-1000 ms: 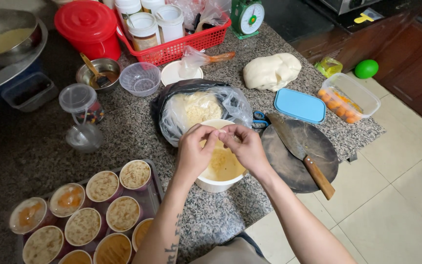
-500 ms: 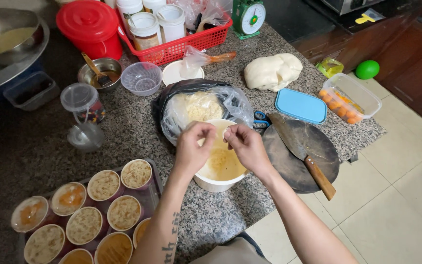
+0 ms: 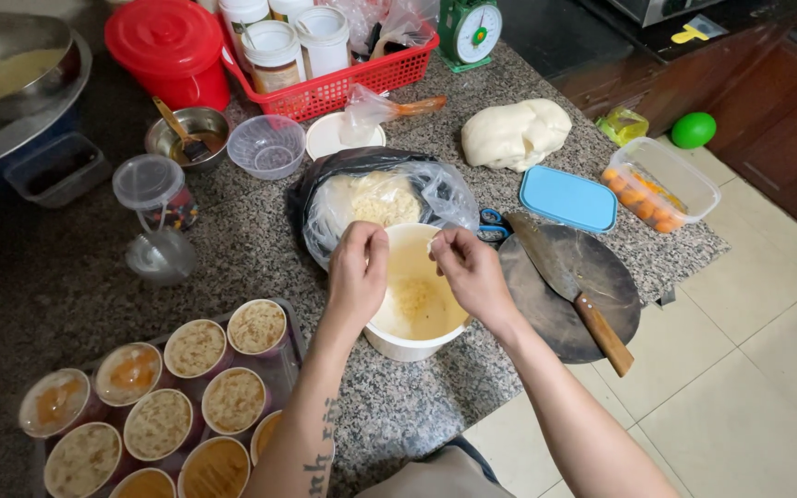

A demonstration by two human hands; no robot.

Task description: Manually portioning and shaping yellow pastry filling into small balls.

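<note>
Granite counter (image 3: 232,240) carries everything; landmark is the white bowl (image 3: 414,343) at its front edge, holding pale yellow crumbly filling (image 3: 417,297). Left of the bowl, nearer the person: tray (image 3: 290,364) of round filled cups (image 3: 194,347). Right of the bowl, touching or nearly so: dark round board (image 3: 592,272) with a cleaver (image 3: 565,277) lying across it, wooden handle toward the person. Just behind the bowl: black bag with a clear bag of pale shreds (image 3: 375,198). Further behind: red basket (image 3: 334,88) of jars, red bucket (image 3: 170,46), dough lump (image 3: 514,132). Behind-right: blue lid (image 3: 566,197), clear box of orange pieces (image 3: 661,189). Left hand (image 3: 357,275) over the bowl's left rim, fingers curled shut, contents hidden, cannot tell. Right hand (image 3: 472,269) over the right rim, thumb and forefinger pinched narrow on a small pale bit.
</note>
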